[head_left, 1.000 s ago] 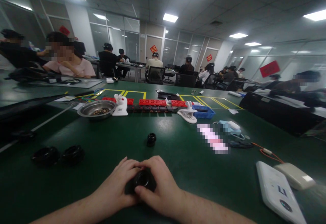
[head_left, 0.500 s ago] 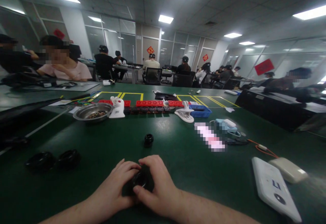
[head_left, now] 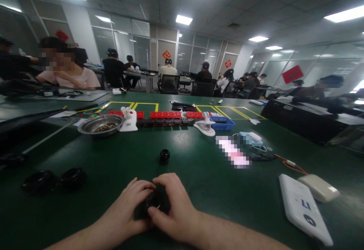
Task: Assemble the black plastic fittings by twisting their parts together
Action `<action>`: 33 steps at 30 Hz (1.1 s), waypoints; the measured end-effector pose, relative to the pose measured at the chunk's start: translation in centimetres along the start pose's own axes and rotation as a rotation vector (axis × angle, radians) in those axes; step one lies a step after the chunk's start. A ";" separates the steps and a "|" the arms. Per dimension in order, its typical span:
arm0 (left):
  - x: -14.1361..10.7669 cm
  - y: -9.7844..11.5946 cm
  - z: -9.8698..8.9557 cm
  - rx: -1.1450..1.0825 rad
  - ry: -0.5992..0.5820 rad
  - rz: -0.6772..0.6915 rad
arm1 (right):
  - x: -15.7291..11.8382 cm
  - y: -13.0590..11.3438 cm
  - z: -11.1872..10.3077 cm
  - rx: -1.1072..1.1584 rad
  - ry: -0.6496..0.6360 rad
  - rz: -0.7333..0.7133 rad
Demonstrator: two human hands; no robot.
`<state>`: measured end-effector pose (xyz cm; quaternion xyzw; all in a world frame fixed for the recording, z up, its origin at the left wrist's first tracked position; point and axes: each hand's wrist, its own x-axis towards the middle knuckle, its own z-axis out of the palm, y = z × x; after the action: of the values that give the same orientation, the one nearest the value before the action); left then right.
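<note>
A glossy black ring point(head_left: 152, 201) is low in front of me, between my two hands. My left hand point(head_left: 129, 204) curves around its left side, fingertips at the far edge and thumb beneath the palm. From the other side my right hand point(head_left: 178, 208) wraps it, with the thumb pressed on the near rim. Much of the ring is covered by my fingers. Straight ahead stands a smaller black ring point(head_left: 164, 156). Two larger black rings lie off to the left, a nearer-centre ring point(head_left: 73, 178) and an outer ring point(head_left: 40, 182).
Across the green table point(head_left: 187, 155) are a metal bowl point(head_left: 85, 129) of small parts, white clamps point(head_left: 129, 123), a red strip point(head_left: 167, 114) and a blue tray point(head_left: 223, 124). On my right lie a white device point(head_left: 304, 208) and a beige case point(head_left: 320, 187). People point(head_left: 68, 68) sit beyond.
The view has shifted slightly, so the table things sit a little further left. Both hands stay around the black ring in nearly the same pose.
</note>
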<state>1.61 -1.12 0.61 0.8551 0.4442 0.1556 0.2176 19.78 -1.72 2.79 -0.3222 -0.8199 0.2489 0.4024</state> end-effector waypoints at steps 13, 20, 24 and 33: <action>-0.1 0.5 -0.4 -0.002 -0.016 -0.020 | -0.3 0.1 0.0 0.062 0.001 -0.062; 0.0 0.7 0.1 -0.004 0.068 -0.029 | 0.0 0.1 -0.2 -0.013 -0.075 -0.001; -0.1 0.4 -0.1 -0.024 0.033 -0.008 | 0.3 -0.1 -0.5 0.080 -0.063 -0.156; 0.0 0.3 0.5 0.003 0.084 -0.015 | 0.0 0.0 -0.2 0.004 -0.018 0.019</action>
<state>2.02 -1.37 0.35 0.8447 0.4597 0.1889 0.1989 19.92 -1.71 2.93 -0.3270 -0.8197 0.2574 0.3935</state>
